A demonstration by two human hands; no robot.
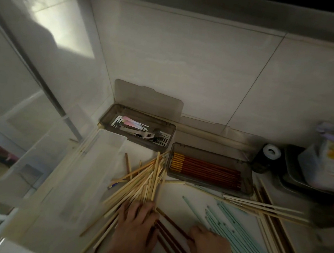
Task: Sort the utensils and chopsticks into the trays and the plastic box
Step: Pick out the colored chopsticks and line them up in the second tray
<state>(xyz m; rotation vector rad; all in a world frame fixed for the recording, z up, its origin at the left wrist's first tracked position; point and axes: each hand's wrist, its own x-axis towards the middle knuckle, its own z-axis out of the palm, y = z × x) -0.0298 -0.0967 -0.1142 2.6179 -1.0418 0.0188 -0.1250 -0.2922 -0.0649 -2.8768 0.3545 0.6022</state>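
Note:
A heap of pale bamboo chopsticks (147, 182) fans out in the middle of the counter. My left hand (134, 229) lies on the near end of the heap with its fingers curled round several sticks. My right hand (210, 247) rests on dark brown chopsticks (171, 236), beside a bunch of mint-green chopsticks (239, 232). A clear plastic box (109, 141) at the left holds a few pale sticks. A smoky tray (137, 133) at the back holds forks and spoons. Another smoky tray (208, 170) holds red-brown chopsticks.
More pale and brown chopsticks (265, 209) lie to the right. A dark round container (267, 156) and a metal tray with a plastic tub (327, 165) stand at the far right. Tiled wall lies behind; a glass panel is at the left.

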